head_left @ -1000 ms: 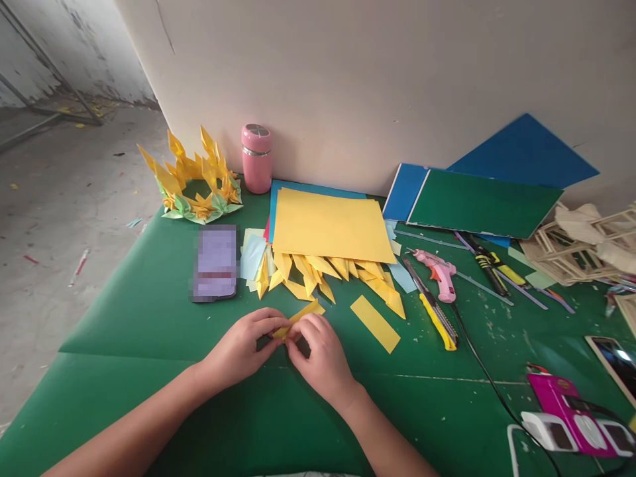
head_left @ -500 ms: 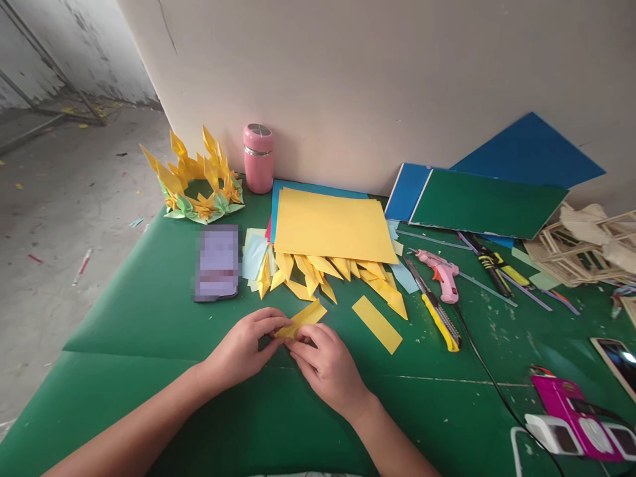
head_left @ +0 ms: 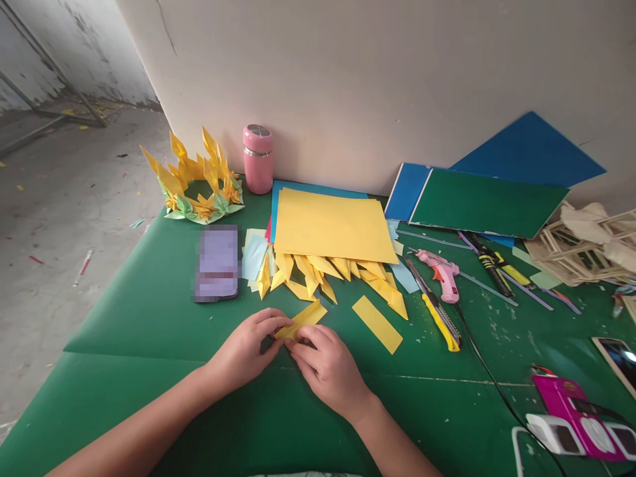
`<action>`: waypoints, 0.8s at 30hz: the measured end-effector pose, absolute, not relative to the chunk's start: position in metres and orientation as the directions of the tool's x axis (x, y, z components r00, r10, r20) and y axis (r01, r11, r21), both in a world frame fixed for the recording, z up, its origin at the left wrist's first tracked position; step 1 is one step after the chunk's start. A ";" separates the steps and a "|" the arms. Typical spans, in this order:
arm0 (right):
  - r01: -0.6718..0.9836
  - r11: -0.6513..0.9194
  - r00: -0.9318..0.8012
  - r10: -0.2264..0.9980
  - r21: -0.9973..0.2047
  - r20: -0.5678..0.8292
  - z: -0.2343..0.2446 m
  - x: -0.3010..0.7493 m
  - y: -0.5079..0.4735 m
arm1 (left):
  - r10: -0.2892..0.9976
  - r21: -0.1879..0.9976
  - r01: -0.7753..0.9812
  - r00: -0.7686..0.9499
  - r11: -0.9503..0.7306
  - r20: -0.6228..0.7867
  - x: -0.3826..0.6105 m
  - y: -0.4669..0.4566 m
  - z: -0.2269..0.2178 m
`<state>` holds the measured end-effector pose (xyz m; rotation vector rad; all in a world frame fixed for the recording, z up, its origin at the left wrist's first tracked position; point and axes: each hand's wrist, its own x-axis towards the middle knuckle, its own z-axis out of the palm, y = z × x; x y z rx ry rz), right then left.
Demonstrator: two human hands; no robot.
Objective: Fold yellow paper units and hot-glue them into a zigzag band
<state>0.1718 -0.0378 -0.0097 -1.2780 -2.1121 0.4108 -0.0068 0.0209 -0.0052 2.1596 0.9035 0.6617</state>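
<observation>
Between my hands is a yellow paper strip point(head_left: 307, 317) with a crease running along its length. My left hand point(head_left: 252, 342) pinches its lower left end between thumb and fingers. My right hand point(head_left: 325, 364) grips the same strip close by, at its near edge, with the fingertips partly hidden. To the right lies a second, flat yellow paper strip point(head_left: 377, 324). Just beyond my hands, several folded yellow paper pieces point(head_left: 311, 273) stick out from under a stack of yellow paper sheets point(head_left: 338, 225).
A yellow and green paper crown point(head_left: 199, 185), a pink flask point(head_left: 258, 162) and a blurred phone point(head_left: 217, 264) stand or lie at the left. On the right are a yellow utility knife point(head_left: 441, 321), a pink glue gun point(head_left: 442, 273) with its cable, and a magenta power strip point(head_left: 576, 411).
</observation>
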 end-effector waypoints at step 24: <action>0.927 0.219 -0.165 0.967 -0.304 0.194 -0.002 0.138 -0.070 | 0.557 0.386 0.418 0.729 -0.822 0.397 -0.014 0.015 0.002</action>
